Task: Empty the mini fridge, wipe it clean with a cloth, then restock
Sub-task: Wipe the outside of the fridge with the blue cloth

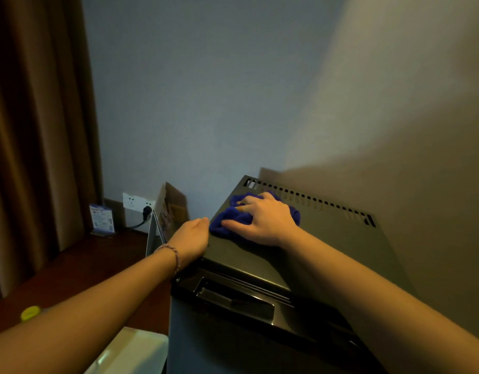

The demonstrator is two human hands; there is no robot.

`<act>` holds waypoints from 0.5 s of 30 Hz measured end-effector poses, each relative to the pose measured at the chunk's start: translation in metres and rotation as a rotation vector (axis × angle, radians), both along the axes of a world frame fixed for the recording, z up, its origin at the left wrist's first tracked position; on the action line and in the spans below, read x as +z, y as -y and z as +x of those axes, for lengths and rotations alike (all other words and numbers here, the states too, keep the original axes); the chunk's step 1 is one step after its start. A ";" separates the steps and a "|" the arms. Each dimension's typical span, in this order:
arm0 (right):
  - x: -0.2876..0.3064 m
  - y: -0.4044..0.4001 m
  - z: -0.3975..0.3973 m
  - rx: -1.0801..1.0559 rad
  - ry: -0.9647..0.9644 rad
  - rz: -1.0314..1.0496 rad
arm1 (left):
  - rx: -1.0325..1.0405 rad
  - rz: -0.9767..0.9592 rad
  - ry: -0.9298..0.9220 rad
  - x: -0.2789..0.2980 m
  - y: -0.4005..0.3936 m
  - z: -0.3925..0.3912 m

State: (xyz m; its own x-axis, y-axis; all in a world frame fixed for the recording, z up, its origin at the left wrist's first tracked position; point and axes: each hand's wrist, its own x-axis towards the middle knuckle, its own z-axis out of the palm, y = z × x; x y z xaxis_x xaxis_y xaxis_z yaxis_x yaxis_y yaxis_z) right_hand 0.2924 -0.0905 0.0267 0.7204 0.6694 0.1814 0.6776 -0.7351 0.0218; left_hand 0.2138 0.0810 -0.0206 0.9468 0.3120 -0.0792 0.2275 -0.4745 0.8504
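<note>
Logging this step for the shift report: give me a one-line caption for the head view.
Right hand presses a blue cloth on the mini fridge top while the left hand steadies its edge.

A dark reddish-brown wooden surface [79,268] carries the items. The black mini fridge [327,238] stands on it at right, against the wall. Left of the fridge, a folded card stand [167,211] sits upright, with a grey panel [152,236] leaning just beside it. A small blue leaflet holder [102,218] stands near the curtain. A yellow-green cap [30,313] lies at front left; a pale tray [130,352] occupies the near edge.
</note>
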 end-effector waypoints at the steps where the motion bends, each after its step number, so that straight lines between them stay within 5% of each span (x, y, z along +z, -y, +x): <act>1: -0.001 0.004 -0.011 0.011 -0.004 0.005 | 0.008 -0.102 -0.006 0.002 0.000 -0.002; 9: -0.001 0.004 -0.076 0.057 0.008 -0.043 | -0.129 -0.778 -0.053 0.018 0.011 -0.013; 15: -0.002 -0.019 -0.066 0.034 0.030 -0.053 | -0.232 -0.907 -0.074 0.014 0.004 -0.012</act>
State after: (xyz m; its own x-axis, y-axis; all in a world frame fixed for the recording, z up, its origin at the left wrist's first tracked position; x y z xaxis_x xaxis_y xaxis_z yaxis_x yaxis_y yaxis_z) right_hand 0.2269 -0.0715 0.0251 0.6918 0.7028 0.1658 0.7007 -0.7088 0.0810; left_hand 0.2021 0.0765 -0.0063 0.9604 -0.0945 -0.2620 0.2786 0.3220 0.9048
